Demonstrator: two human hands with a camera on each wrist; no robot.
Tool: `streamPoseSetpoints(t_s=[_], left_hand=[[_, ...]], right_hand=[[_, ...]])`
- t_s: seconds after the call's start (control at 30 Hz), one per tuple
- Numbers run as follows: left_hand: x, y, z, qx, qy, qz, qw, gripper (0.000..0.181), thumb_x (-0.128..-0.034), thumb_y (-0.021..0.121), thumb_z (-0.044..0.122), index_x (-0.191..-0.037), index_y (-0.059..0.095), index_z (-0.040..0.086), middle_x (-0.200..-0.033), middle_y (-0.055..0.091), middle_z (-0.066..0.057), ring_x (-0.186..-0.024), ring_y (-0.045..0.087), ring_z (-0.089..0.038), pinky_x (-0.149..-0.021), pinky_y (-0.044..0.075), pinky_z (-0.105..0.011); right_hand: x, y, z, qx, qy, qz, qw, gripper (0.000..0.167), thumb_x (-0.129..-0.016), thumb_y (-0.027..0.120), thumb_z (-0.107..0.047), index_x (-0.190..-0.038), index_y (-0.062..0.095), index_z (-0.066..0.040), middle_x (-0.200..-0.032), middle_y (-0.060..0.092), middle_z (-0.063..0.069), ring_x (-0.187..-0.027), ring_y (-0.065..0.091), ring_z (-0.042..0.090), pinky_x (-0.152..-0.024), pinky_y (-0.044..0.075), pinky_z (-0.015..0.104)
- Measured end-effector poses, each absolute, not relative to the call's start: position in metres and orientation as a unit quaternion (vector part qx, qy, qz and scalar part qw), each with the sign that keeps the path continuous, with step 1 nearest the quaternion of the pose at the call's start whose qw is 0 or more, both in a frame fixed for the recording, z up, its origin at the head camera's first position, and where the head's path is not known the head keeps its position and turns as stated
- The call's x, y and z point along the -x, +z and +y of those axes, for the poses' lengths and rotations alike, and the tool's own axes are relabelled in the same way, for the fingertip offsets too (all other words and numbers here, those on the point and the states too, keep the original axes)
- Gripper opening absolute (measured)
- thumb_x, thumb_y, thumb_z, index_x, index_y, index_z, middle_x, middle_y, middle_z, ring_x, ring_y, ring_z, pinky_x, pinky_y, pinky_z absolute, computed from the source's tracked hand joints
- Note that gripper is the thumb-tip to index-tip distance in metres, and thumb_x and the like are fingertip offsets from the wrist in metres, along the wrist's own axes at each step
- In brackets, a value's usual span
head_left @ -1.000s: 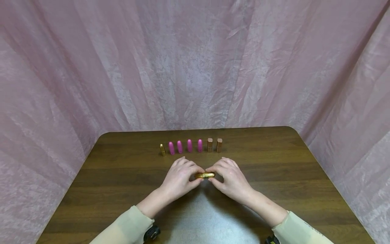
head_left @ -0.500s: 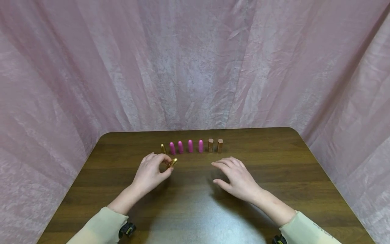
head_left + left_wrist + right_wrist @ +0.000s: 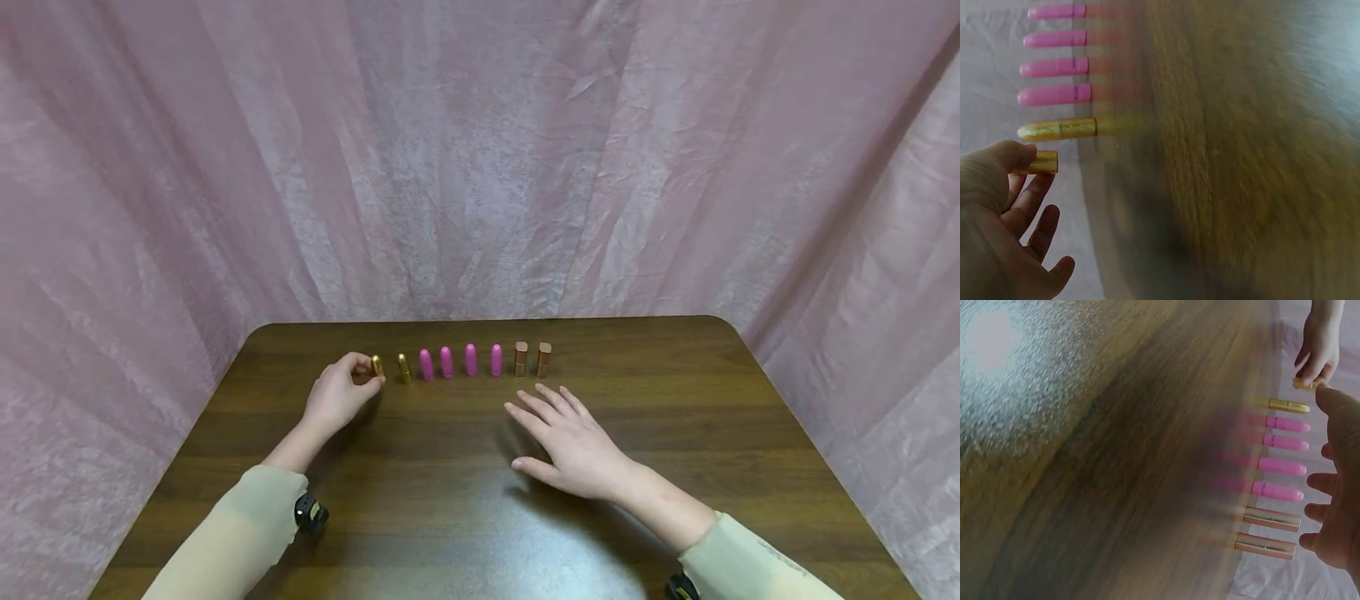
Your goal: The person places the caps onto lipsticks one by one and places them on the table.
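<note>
At the left end of a row of lipsticks, my left hand (image 3: 335, 398) pinches a gold bullet-shaped lipstick (image 3: 377, 365) upright between thumb and fingers. Its lower part (image 3: 1046, 162) shows in the left wrist view, while the fingers cover the rest. Just right of it stands a second gold lipstick (image 3: 405, 368), apart from the hand. Over the table in front of the row, my right hand (image 3: 573, 450) has its fingers spread and holds nothing. Nearest to its fingertips are two square rose-gold lipsticks, the left one (image 3: 521, 358) and the right one (image 3: 543, 360).
Several pink rounded lipsticks (image 3: 471, 360) stand upright between the gold and rose-gold ones. The wooden table (image 3: 420, 517) has rounded far corners, and a pink velvet curtain (image 3: 465, 167) hangs behind it and along the sides.
Both hands held the gold lipstick in front; the right hand let go and spread its fingers. The left hand carried the lipstick leftward and away to the row's left end.
</note>
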State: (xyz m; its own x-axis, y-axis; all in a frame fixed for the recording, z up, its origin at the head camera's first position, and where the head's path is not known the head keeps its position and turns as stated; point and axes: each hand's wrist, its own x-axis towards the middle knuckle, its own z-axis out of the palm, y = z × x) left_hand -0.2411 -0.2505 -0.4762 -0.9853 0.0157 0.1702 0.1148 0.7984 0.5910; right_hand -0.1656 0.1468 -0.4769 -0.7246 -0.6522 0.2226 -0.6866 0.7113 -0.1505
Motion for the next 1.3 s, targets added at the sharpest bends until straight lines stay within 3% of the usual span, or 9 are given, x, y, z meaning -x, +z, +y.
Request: streamPoseSetpoints(t_s=[0.23, 1.03, 1.17, 1.3], left_hand=[[0.255, -0.484, -0.25, 0.018, -0.307, -0.95, 0.051, 0.028, -0.0935, 0.077, 0.029, -0.112, 0.069, 0.01, -0.11, 0.072, -0.009, -0.11, 0.06, -0.033, -0.092, 0.045, -0.054], [0.26, -0.5, -0.247, 0.007, -0.308, -0.951, 0.036, 0.03, -0.094, 0.075, 0.027, -0.117, 0.068, 0.008, -0.108, 0.073, -0.007, -0.105, 0.063, -0.031, -0.089, 0.048, -0.051], [0.259, -0.504, -0.249, 0.011, -0.304, -0.952, 0.033, 0.041, -0.0938, 0.075, 0.029, -0.126, 0.065, 0.006, -0.118, 0.07, -0.012, -0.116, 0.057, -0.037, -0.096, 0.045, -0.055], [0.254, -0.505, -0.256, 0.016, -0.282, -0.959, 0.032, 0.067, -0.0942, 0.073, 0.036, -0.148, 0.049, 0.006, -0.143, 0.054, -0.021, -0.135, 0.038, -0.048, -0.107, 0.031, -0.064]], right_hand=[[0.163, -0.482, 0.147, -0.368, 0.108, -0.921, 0.072, 0.075, -0.098, 0.059, -0.058, -0.159, 0.039, -0.021, -0.161, 0.04, 0.008, -0.153, 0.021, 0.032, -0.122, 0.012, 0.056], [0.155, -0.49, 0.155, -0.362, 0.111, -0.922, 0.075, 0.074, -0.097, 0.062, -0.057, -0.157, 0.043, -0.018, -0.159, 0.042, 0.011, -0.153, 0.023, 0.034, -0.122, 0.013, 0.058], [0.155, -0.49, 0.156, -0.36, 0.114, -0.923, 0.07, 0.074, -0.097, 0.062, -0.057, -0.157, 0.043, -0.019, -0.159, 0.042, 0.01, -0.153, 0.023, 0.034, -0.123, 0.012, 0.056], [0.155, -0.489, 0.161, -0.349, 0.115, -0.927, 0.067, 0.074, -0.097, 0.062, -0.057, -0.157, 0.043, -0.02, -0.16, 0.041, 0.009, -0.153, 0.023, 0.033, -0.123, 0.011, 0.054]])
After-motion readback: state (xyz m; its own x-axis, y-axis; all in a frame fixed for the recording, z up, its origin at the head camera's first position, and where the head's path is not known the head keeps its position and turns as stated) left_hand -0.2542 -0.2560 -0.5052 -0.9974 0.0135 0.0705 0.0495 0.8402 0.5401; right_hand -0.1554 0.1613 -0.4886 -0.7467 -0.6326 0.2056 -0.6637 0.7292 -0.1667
